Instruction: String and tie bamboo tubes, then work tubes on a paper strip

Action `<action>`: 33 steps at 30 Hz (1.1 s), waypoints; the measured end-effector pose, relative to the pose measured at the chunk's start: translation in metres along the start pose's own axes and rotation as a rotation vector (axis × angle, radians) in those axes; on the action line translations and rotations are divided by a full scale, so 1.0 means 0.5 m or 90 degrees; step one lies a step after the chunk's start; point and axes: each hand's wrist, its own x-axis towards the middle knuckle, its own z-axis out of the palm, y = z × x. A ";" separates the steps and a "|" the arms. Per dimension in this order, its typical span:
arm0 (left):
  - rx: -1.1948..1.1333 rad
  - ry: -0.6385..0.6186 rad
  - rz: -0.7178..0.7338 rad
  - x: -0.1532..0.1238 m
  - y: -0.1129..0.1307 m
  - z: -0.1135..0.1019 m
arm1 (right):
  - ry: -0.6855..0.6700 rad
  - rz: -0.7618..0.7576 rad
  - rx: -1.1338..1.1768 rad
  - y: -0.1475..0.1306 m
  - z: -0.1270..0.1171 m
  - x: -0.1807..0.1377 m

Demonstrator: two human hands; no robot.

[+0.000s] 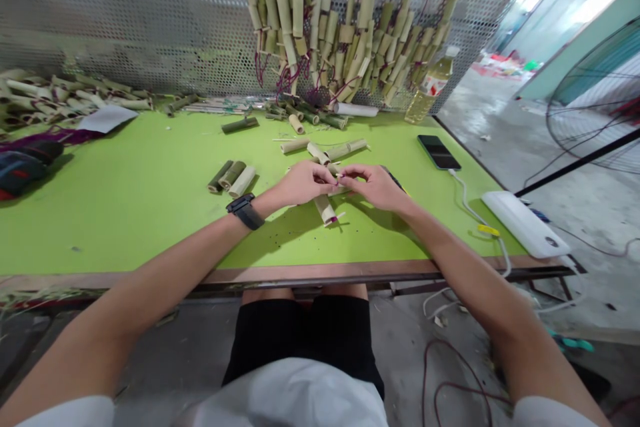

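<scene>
My left hand (pixel 302 183) and my right hand (pixel 374 185) meet over the middle of the green table (pixel 150 200), fingertips pinched together on a small bamboo tube and a bit of pink cord. A short bamboo tube (pixel 325 209) with pink cord at its end lies just below my hands. A black watch (pixel 245 210) sits on my left wrist. Several more loose bamboo tubes (pixel 320 149) lie just beyond my hands. Three tubes (pixel 231 177) lie side by side to the left.
Strung bamboo bundles (pixel 340 27) hang on the perforated metal wall. A phone (pixel 439 151), a white power bank (pixel 525 223) with cable and an oil bottle (pixel 431 85) sit at the right. A bamboo pile (pixel 45 99) and a paper sheet (pixel 106 117) lie far left.
</scene>
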 end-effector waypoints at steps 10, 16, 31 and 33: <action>-0.044 -0.080 0.010 0.003 -0.003 -0.010 | -0.058 0.114 0.187 0.000 -0.009 0.002; -0.123 -0.104 -0.004 0.009 -0.001 -0.010 | -0.122 0.118 0.183 -0.014 -0.016 -0.002; -0.162 -0.139 0.048 0.011 -0.006 -0.011 | -0.125 0.072 0.091 -0.001 -0.010 0.003; -0.133 -0.135 0.028 0.007 0.000 -0.016 | -0.130 0.068 0.081 -0.002 -0.012 0.003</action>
